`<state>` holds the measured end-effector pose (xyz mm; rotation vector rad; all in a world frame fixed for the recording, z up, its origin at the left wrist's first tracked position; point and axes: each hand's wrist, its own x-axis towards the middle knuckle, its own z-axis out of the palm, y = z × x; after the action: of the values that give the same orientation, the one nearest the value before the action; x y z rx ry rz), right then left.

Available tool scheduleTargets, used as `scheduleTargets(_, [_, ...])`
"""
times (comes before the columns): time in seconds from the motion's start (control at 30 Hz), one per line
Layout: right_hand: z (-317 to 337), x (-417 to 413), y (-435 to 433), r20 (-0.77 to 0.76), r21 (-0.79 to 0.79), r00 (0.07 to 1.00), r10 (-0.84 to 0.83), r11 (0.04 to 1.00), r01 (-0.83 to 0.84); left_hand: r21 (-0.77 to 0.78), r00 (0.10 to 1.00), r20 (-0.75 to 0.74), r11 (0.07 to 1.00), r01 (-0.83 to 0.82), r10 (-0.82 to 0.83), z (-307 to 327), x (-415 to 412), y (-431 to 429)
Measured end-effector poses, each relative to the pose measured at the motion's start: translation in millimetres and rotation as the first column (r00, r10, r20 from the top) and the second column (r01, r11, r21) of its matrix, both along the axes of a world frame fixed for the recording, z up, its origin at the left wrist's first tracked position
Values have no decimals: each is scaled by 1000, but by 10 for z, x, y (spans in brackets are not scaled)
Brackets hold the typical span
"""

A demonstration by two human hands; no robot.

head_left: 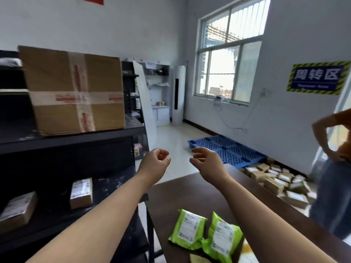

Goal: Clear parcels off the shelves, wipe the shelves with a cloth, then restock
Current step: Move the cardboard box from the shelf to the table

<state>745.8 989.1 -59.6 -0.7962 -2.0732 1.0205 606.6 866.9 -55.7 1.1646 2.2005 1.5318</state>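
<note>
"Well, how do the fingers sit?"

"On the left hand [156,160] the fingers curl into the palm, gripping nothing I can make out. On the right hand [206,161] they are loosely bent, thumb apart from them, holding nothing. Both hands hang in the air, close together, near the far end of the brown table [190,192]."

"And the parcels?"

"Two green mailer bags [189,228] lie touching on the table, below the right forearm. To the left, the black shelves [76,138] carry a large taped cardboard box [74,90] on the upper board and two small brown parcels [81,192] on the lower one, apart. More small boxes [275,179] lie heaped on the floor beside a blue pallet [228,149]."
</note>
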Motion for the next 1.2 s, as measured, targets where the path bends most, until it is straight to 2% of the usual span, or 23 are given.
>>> scheduleTargets(0.2, [368,-812,-308,-48,18,993,108,994,-107,61,989,-34,988,-140,142,349,-575,-454])
scheduleTargets(0.37, [626,-1499,-575,-98,37,977,192,981,-189,149,965,4,954,-259,261,598,-1139,-850])
scheduleTargets(0.57, [821,-2261,-808,-125,72,962,244,969,-237,227,918,-20,896,-382,396,840,-1810,-1289])
scheduleTargets(0.73, [877,-2707,-923,-119,113,975,188,978,-175,227,870,-42,852,-471,492,921,-2292,-1580])
scheduleTargets(0.87, [870,-2927,-965,-94,152,985,142,980,-127,212,854,-2,835,-508,521,944,-2607,-1730])
scheduleTargets(1.03, [855,-3104,-957,-89,153,992,94,985,-80,149,856,32,844,-515,516,928,-2868,-1811])
scheduleTargets(1.2, [812,-3231,-869,-80,138,994,77,988,-66,138,876,5,868,-478,482,914,-2953,-1730])
